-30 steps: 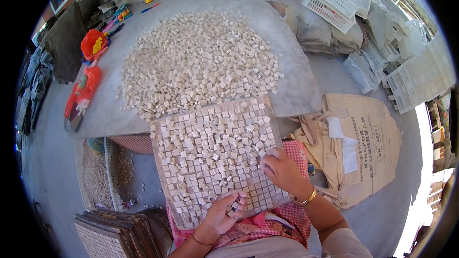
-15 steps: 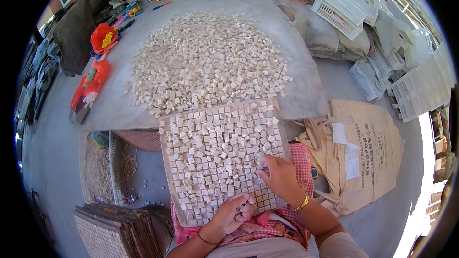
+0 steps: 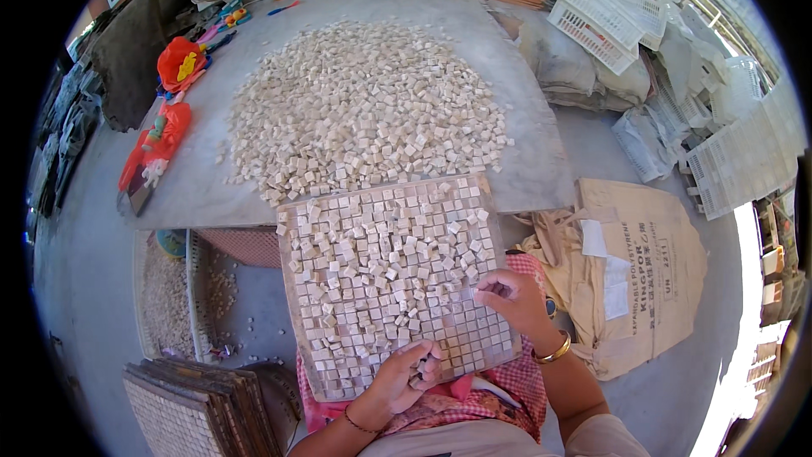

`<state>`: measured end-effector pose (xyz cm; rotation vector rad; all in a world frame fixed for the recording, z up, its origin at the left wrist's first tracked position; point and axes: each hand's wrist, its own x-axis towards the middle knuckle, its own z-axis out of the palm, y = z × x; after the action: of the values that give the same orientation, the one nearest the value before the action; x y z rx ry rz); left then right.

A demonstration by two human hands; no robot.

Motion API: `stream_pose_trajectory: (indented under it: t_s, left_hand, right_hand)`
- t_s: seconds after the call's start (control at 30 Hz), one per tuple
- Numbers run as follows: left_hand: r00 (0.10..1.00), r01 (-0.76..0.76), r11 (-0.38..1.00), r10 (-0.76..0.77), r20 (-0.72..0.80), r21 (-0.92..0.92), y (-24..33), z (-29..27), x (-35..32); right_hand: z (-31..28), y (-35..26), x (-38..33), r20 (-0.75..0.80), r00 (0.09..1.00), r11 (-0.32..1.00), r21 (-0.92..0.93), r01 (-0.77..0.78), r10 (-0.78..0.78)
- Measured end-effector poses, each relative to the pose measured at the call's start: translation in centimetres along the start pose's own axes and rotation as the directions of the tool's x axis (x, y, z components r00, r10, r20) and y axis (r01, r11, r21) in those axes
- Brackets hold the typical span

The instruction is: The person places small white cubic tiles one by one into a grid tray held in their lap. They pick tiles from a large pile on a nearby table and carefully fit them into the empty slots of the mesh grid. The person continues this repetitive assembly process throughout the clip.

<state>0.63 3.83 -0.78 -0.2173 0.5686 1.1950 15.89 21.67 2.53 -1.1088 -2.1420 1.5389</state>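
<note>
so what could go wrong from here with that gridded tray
The gridded tray seems to bridge the table edge and the checkered cloth, so a bump might tip it and scatter the loose pale cubes on top. The left grip cups a few small cubes, and one might slip out. The right grip, low over the tray's right side, might knock neighbouring cubes askew.

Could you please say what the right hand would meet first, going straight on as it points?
Probably the pale cubes on the tray, just leftward of the right hand, though depth is hard to judge.
</note>
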Motion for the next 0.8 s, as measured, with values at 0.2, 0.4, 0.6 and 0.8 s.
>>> stream_pose_trajectory:
  t_s: [0.2,0.4,0.6,0.8]
  left_hand:
    - [0.999,-0.014,1.000,0.015,-0.039,0.028,0.2,0.2,-0.3]
    - [0.998,-0.007,1.000,0.009,-0.055,0.030,0.1,-0.1,0.1]
    - [0.999,-0.021,1.000,0.021,-0.033,0.000,0.1,-0.3,0.1]
    - [0.998,-0.021,1.000,0.022,-0.053,0.018,0.1,-0.6,0.2]
  right_hand:
    - [0.9,1.5,0.7,-0.029,0.993,0.993,-0.031,0.110,-0.111]
    - [0.0,1.1,1.1,0.002,0.992,0.982,-0.140,0.127,-0.128]
    - [1.1,0.3,0.4,0.083,0.944,0.808,-0.497,0.317,-0.319]
    - [3.4,0.9,-0.2,0.103,0.924,0.759,-0.540,0.364,-0.369]
